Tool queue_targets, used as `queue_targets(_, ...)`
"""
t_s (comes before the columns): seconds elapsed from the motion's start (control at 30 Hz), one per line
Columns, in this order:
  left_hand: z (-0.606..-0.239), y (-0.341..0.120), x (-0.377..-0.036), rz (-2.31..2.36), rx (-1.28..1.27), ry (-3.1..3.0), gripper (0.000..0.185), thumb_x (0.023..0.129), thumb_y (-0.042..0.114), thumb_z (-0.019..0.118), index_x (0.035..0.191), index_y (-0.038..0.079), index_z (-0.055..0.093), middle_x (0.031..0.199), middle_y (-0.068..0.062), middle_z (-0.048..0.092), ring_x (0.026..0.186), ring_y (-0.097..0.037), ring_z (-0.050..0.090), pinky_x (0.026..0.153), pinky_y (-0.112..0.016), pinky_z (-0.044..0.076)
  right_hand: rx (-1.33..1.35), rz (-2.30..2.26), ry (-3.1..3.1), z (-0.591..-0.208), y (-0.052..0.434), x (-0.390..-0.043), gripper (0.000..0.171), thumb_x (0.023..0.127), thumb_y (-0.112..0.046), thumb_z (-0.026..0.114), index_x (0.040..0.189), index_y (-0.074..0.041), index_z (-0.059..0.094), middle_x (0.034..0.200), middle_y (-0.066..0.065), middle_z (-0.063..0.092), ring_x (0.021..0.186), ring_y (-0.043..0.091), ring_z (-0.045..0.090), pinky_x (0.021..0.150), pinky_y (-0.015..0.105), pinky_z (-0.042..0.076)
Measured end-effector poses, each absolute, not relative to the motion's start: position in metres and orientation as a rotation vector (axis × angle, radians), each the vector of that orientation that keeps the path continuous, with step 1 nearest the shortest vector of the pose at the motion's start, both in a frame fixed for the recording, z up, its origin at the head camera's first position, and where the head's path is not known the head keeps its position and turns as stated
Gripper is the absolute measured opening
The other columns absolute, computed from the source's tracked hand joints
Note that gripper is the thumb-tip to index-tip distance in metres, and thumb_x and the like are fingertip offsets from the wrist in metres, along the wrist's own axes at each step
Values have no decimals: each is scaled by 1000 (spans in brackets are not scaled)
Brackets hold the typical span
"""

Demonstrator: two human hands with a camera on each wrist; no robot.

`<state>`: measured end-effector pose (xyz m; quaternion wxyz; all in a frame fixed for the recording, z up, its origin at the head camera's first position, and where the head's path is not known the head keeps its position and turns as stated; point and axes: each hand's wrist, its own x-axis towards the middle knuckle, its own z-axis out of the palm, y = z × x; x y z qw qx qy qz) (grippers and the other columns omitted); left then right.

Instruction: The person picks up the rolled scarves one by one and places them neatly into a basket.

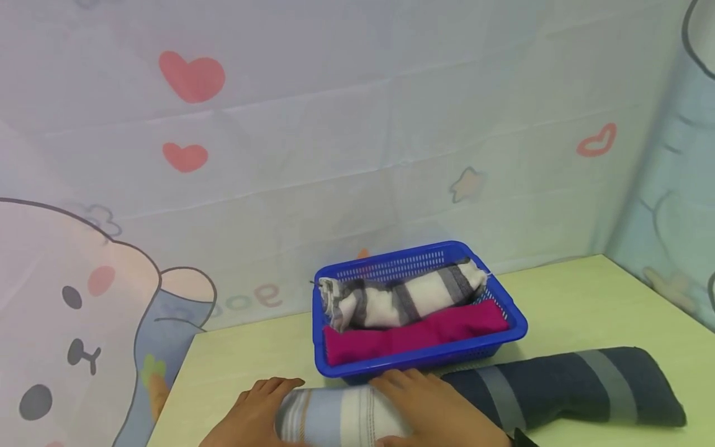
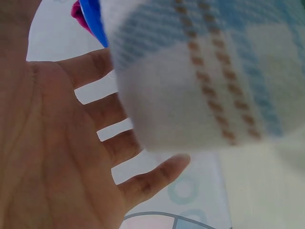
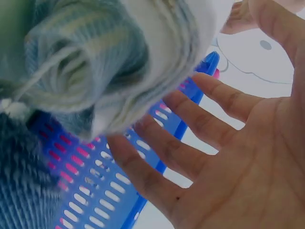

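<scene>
1. Head view: pale green table [image 1: 586,298] set against a cartoon-print backdrop with hearts and a bunny face. Blue basket [image 1: 516,323] sits mid-table, with a rolled grey-striped white towel [image 1: 402,298] at the back and a rolled magenta towel [image 1: 413,335] in front of it, laid side by side along the basket's length so they pack tight. Just in front of the basket is a rolled light blue-and-white striped towel [image 1: 341,416] on the table. Left hand [image 1: 251,413] rests flat against its left end, right hand [image 1: 436,410] lies over its right end, fingers straight on both, apparently bracing the roll so it does not unwind. Dark navy striped towel [image 1: 575,385] lies to the right, touching or just beside the light roll; cannot tell which.

2. Left wrist view: left hand [image 2: 57,157] wide, palm open, fingers [image 2: 152,179] spread and straight. Striped towel [image 2: 200,81] fills the upper right, close to the fingertips; contact itself is blurred here. A sliver of blue basket [image 2: 95,24] and of the magenta towel [image 2: 78,12] shows at the top.

3. Right wrist view: right hand [image 3: 248,157] wide, fingers [image 3: 190,152] straight and parted, reaching under the spiral end of the striped towel [image 3: 114,62]. Basket [image 3: 105,191] wall with slots sits right behind, so the roll is close to it.
</scene>
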<state>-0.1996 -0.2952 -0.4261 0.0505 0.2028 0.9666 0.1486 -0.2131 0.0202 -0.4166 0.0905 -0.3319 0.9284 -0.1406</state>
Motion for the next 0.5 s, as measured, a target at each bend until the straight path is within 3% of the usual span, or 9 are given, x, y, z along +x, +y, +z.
queue_targets(0.23, -435, -304, -205, 478, 634, 2928, 99, 67, 64, 81, 142, 10, 46, 137, -17, 53, 122, -45, 51, 88, -68, 45, -980, -412, 2729, -422, 14, -217, 76, 80, -66, 69, 143, -30, 47, 140, -4, 56, 125, 25, 55, 106, 58, 44)
queue_targets(0.5, -440, -306, -207, 497, 656, 2942, 102, 65, 62, 83, 144, 9, 45, 137, -17, 55, 122, -42, 55, 91, -63, 47, -974, -411, 2750, -432, 10, -220, 92, 71, -77, 68, 146, -29, 44, 143, -3, 54, 129, 28, 53, 107, 62, 41)
